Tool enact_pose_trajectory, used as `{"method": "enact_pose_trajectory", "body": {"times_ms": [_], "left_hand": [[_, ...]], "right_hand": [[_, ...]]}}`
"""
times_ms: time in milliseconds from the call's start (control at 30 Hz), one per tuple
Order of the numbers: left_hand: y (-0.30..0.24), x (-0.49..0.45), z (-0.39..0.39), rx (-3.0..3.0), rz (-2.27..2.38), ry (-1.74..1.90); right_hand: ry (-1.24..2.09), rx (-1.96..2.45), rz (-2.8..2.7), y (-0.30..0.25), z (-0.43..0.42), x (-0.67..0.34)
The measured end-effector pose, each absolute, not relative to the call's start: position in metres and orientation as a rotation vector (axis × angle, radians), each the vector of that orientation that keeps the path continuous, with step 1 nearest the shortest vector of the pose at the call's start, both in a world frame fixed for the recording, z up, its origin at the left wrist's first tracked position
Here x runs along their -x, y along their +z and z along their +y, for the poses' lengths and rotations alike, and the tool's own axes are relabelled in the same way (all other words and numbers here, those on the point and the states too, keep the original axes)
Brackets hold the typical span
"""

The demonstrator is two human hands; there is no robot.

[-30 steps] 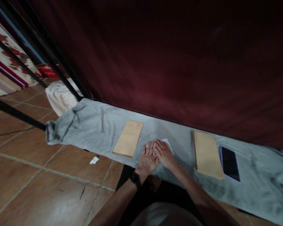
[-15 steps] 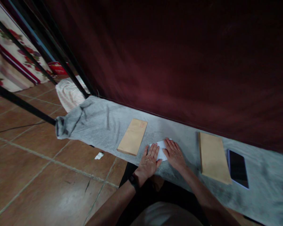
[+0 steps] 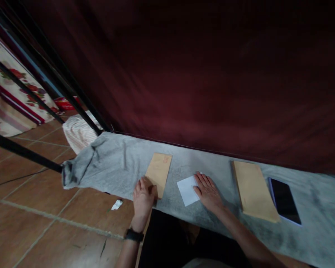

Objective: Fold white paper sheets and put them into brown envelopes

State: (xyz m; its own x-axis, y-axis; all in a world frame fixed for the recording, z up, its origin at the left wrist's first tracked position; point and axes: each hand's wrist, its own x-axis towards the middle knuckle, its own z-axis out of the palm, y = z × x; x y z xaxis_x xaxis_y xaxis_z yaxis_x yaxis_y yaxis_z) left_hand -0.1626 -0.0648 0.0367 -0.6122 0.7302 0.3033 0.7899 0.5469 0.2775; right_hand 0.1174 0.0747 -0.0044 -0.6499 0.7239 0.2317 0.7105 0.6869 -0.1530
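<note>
My left hand [image 3: 142, 200] lies flat with fingers apart on the near end of a brown envelope [image 3: 159, 172] on the grey cloth [image 3: 114, 163]. My right hand [image 3: 209, 192] lies flat, fingers stretched, on the right edge of a folded white paper [image 3: 187, 190] in the middle of the cloth. A black watch [image 3: 134, 235] is on my left wrist. A second brown envelope [image 3: 254, 190] lies to the right of my right hand.
A dark phone [image 3: 284, 201] lies right of the second envelope. A dark red curtain [image 3: 198, 82] hangs behind the cloth. Black metal bars [image 3: 22, 150], a striped cloth [image 3: 78, 132] and a scrap of paper [image 3: 117, 204] are on the tiled floor at left.
My left hand has left the white paper and moved left onto the near end of the brown envelope. My right hand stays on the paper, which now shows more.
</note>
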Motion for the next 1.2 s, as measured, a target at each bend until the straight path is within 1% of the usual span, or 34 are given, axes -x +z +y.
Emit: {"method": "enact_pose_trajectory", "body": {"times_ms": [67,100,133,267,433,567,667,700,800,900,1067,1200], "left_hand": [[0.037,0.173,-0.064,1.274,-2.703,-0.666],[0.039,0.177,-0.062,1.256,-2.733,-0.760],[0.042,0.179,-0.060,1.199,-2.778,-0.927],[0.055,0.190,-0.045,0.758,-2.941,-1.788],[0.064,0.191,-0.043,0.466,-2.908,-2.349],[0.071,0.165,-0.048,0.280,-2.761,-2.789],[0.073,0.136,-0.043,-0.098,-2.529,-3.240],[0.072,0.128,-0.040,-0.202,-2.463,-3.325],[0.068,0.106,-0.034,-0.292,-2.445,-3.372],[0.062,0.093,-0.034,-0.296,-2.487,-3.374],[0.057,0.082,-0.036,-0.237,-2.574,-3.350],[0.054,0.082,-0.035,-0.167,-2.631,-3.271]], "right_hand": [[0.072,1.140,-2.617,-0.004,0.074,-0.117],[0.076,1.137,-2.612,-0.003,0.074,-0.116],[0.081,1.134,-2.609,-0.003,0.074,-0.116],[0.121,1.141,-2.601,-0.002,0.075,-0.116],[0.300,1.136,-2.512,-0.001,0.078,-0.115],[0.621,1.083,-2.263,0.009,0.068,-0.104],[1.064,1.075,-2.026,0.022,0.052,-0.087],[1.244,1.085,-1.926,0.027,0.047,-0.081],[1.686,1.080,-1.571,0.039,0.036,-0.066],[1.892,1.049,-1.294,0.048,0.035,-0.058],[1.946,1.020,-1.215,0.051,0.040,-0.055],[1.914,1.141,-1.229,0.045,0.044,-0.056]]}}
